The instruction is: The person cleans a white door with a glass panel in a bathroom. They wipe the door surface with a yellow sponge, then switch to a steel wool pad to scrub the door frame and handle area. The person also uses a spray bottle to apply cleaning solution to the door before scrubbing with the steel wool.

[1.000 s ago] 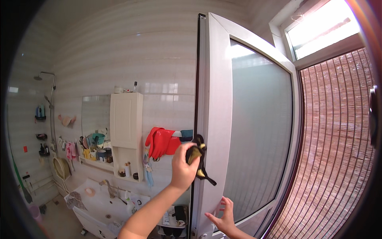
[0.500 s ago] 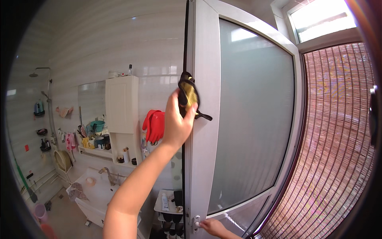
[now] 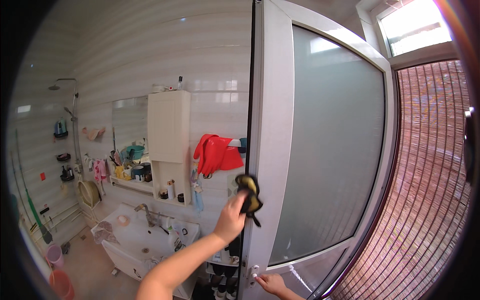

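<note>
1. the right hand [image 3: 270, 283] is seen at 6 o'clock, low on the white door frame [image 3: 267, 125]; its fingertips are pressed on the small latch [image 3: 253, 272] there, fingers loosely bent, nothing clamped.
2. the left hand [image 3: 231, 220] is raised just left of centre, at about 7 o'clock, fingers closed on a dark and yellow cloth [image 3: 249, 194].
3. the cloth is held against the edge of the door frame, at mid height, bunched above the knuckles.
4. the frosted glass panel [image 3: 332, 145] is set in the frame at 3 o'clock.
5. a white sink [image 3: 131, 234] is placed at 8 o'clock, below the arm.
6. red rubber gloves [image 3: 215, 154] are hung on the tiled wall just left of the frame; a white cabinet [image 3: 168, 127] is mounted further left, at 9 o'clock.
</note>
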Demonstrator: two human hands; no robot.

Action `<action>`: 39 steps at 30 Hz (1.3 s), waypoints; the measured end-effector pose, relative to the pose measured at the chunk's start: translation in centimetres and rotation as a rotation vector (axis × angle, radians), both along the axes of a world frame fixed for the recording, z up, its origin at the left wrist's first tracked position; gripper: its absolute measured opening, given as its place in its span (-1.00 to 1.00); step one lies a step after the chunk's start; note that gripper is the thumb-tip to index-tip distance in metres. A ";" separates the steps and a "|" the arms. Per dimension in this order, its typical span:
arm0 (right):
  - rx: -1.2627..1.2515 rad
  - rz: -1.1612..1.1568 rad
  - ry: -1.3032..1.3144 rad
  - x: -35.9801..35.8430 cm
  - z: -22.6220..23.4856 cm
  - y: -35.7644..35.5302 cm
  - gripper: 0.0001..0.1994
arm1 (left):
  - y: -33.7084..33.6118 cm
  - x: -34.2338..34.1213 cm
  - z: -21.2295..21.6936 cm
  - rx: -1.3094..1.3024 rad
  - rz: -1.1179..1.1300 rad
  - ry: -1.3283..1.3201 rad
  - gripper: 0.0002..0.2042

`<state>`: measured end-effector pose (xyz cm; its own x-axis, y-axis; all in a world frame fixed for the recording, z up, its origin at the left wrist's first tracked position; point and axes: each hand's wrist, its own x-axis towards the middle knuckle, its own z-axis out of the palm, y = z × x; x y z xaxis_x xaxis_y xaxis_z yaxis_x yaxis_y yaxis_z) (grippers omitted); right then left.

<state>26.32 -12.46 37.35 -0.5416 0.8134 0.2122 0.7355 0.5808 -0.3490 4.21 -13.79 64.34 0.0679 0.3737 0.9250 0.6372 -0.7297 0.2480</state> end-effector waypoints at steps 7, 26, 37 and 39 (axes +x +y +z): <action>0.099 0.029 0.107 -0.5 -1.7 0.9 -0.53 | -0.8 1.0 -11.9 -0.069 0.159 0.033 -0.53; 0.080 -0.072 0.225 -0.6 -2.4 -1.7 -0.58 | 1.5 -1.5 8.1 0.438 0.445 0.440 -0.70; 0.114 -0.061 0.267 -1.2 -1.2 0.3 -0.57 | 0.8 -2.6 -5.4 0.192 0.538 0.675 -0.74; 0.138 -0.048 0.250 -1.3 -1.1 0.3 -0.58 | 1.3 -2.9 -3.1 0.227 0.566 0.646 -0.73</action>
<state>25.04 -12.20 36.23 -0.4201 0.7907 0.4452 0.6642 0.6022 -0.4429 1.36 -12.48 61.27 0.4632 0.3216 0.8258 0.8827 -0.2507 -0.3975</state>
